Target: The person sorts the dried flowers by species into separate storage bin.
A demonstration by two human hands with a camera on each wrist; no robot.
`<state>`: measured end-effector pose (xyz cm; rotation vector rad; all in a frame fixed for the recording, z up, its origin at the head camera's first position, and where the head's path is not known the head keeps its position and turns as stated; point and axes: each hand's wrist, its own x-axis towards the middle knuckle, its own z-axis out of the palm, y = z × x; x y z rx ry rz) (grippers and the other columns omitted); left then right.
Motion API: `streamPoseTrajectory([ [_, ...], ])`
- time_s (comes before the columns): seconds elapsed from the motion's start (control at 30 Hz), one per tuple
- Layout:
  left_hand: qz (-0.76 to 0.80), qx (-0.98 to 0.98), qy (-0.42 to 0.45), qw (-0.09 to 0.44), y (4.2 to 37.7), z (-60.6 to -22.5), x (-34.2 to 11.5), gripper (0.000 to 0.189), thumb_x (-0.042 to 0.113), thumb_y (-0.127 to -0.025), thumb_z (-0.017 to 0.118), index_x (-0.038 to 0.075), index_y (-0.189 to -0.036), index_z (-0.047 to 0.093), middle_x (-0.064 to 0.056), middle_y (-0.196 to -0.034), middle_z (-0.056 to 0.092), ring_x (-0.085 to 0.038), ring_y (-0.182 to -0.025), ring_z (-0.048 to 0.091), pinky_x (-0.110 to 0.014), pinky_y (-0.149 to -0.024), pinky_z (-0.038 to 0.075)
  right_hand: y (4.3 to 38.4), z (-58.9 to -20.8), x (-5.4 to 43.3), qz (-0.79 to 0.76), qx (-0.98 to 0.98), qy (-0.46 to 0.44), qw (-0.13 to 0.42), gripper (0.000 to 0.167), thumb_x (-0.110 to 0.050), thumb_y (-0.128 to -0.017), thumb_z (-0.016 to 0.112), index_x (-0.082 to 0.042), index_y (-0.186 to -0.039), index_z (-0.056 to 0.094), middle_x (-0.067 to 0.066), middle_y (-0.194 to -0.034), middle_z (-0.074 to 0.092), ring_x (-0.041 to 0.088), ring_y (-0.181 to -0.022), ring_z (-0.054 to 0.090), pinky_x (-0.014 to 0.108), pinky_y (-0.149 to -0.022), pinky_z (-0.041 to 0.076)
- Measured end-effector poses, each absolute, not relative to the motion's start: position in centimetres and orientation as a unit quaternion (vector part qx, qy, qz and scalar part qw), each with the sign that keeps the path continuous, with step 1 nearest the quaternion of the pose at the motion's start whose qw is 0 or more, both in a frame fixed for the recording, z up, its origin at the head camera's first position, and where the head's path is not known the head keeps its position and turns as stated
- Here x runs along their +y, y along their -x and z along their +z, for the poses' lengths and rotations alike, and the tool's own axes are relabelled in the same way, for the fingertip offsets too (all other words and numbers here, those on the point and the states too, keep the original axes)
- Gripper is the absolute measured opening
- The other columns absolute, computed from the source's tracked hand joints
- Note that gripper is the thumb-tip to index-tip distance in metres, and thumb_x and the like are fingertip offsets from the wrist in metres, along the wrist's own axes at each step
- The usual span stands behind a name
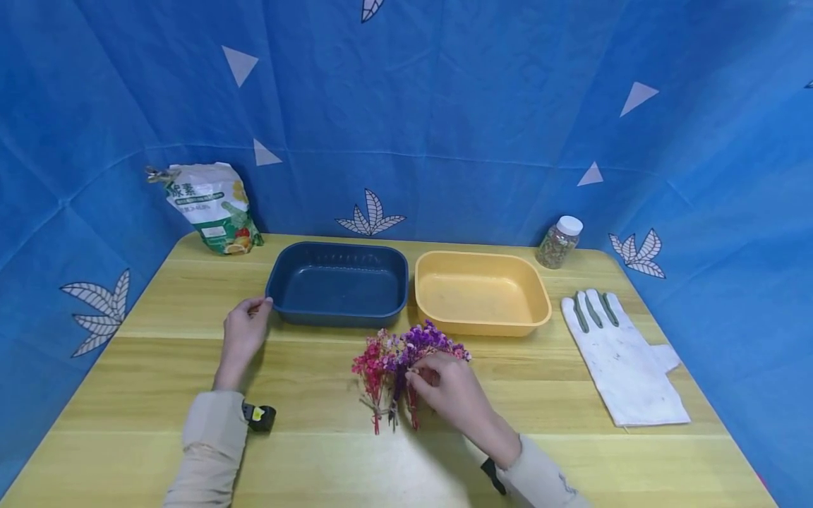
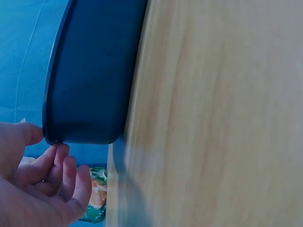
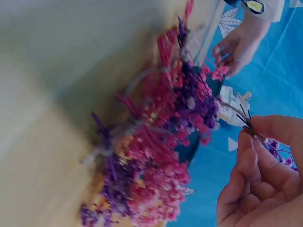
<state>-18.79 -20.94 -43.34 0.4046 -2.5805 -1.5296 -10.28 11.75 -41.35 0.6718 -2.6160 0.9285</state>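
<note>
At the near left corner of a dark blue plastic basin [image 1: 336, 291], my left hand [image 1: 246, 330] pinches the rim between thumb and fingertips. My right hand [image 1: 456, 395] is over several small bunches of dried flowers [image 1: 375, 363], pink and purple, lying on the table with their stems toward me. Between its thumb and index finger it pinches the twine-tied stems of a purple dried flower bunch [image 3: 284, 158]. The blossoms of that bunch are partly hidden behind the hand in the right wrist view.
A yellow basin [image 1: 479, 293] stands right of the blue one. Behind them are a fertilizer bag [image 1: 212, 208] at the left and a white-capped jar [image 1: 559, 243] at the right. White work gloves [image 1: 619, 367] lie at the table's right side. A blue curtain [image 1: 432, 106] surrounds the table.
</note>
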Motion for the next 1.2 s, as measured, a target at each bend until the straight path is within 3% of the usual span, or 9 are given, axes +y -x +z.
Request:
streamPoseTrajectory([
  [0.13,-0.506,-0.85,-0.135,0.068,18.7,-43.3,-20.8,0.055,0.037,-0.101,0.04,-0.009,-0.131,0.049,-0.025,-0.12,0.055,-0.031,-0.109,0.05,-0.04,-0.092,0.04,11.4,-40.3,11.4,0.316,-0.907,-0.234,0.149,0.007,-0.009,-0.079,0.074,-0.003,-0.082,0.071,0.006,-0.08,0.069,0.014,-0.065,0.058,0.025,-0.064,0.049],
  [0.23,-0.505,-0.849,-0.139,0.073,18.5,-43.4,-20.7,0.055,0.037,-0.101,0.04,-0.009,-0.129,0.05,-0.024,-0.118,0.056,-0.028,-0.106,0.051,-0.037,-0.089,0.04,12.4,-39.4,11.2,0.321,-0.907,-0.233,0.14,0.007,-0.009,-0.081,0.072,-0.003,-0.083,0.071,0.006,-0.08,0.069,0.012,-0.061,0.056,0.021,-0.058,0.047],
  [0.4,-0.51,-0.845,-0.146,0.074,18.5,-43.7,-20.8,0.054,0.038,-0.101,0.041,-0.007,-0.13,0.051,-0.023,-0.118,0.057,-0.027,-0.105,0.051,-0.035,-0.087,0.04,14.5,-38.2,10.6,0.327,-0.912,-0.22,0.113,0.007,-0.011,-0.085,0.07,-0.004,-0.086,0.072,0.005,-0.08,0.068,0.004,-0.051,0.044,0.018,-0.05,0.039],
  [0.57,-0.515,-0.841,-0.151,0.073,18.5,-43.8,-20.9,0.054,0.038,-0.1,0.041,-0.006,-0.13,0.051,-0.022,-0.118,0.056,-0.026,-0.104,0.051,-0.033,-0.085,0.04,17.0,-37.2,9.8,0.303,-0.924,-0.217,0.089,0.012,-0.014,-0.089,0.066,-0.003,-0.092,0.072,0.006,-0.082,0.069,0.004,-0.044,0.037,0.021,-0.046,0.034],
  [0.93,-0.515,-0.839,-0.156,0.075,18.4,-43.9,-20.4,0.052,0.037,-0.1,0.042,-0.006,-0.128,0.052,-0.021,-0.116,0.057,-0.025,-0.102,0.051,-0.031,-0.084,0.04,21.1,-37.2,7.3,0.246,-0.945,-0.212,0.03,0.018,-0.019,-0.091,0.064,-0.003,-0.096,0.071,0.005,-0.078,0.067,0.009,-0.054,0.05,0.022,-0.05,0.041],
  [1.2,-0.513,-0.84,-0.153,0.083,18.5,-44.0,-20.4,0.052,0.037,-0.1,0.042,-0.006,-0.128,0.053,-0.022,-0.116,0.057,-0.026,-0.103,0.052,-0.033,-0.086,0.04,23.1,-38.3,5.6,0.276,-0.938,-0.21,0.001,0.019,-0.02,-0.091,0.064,-0.004,-0.099,0.072,0.007,-0.088,0.071,0.009,-0.062,0.058,0.021,-0.056,0.046],
])
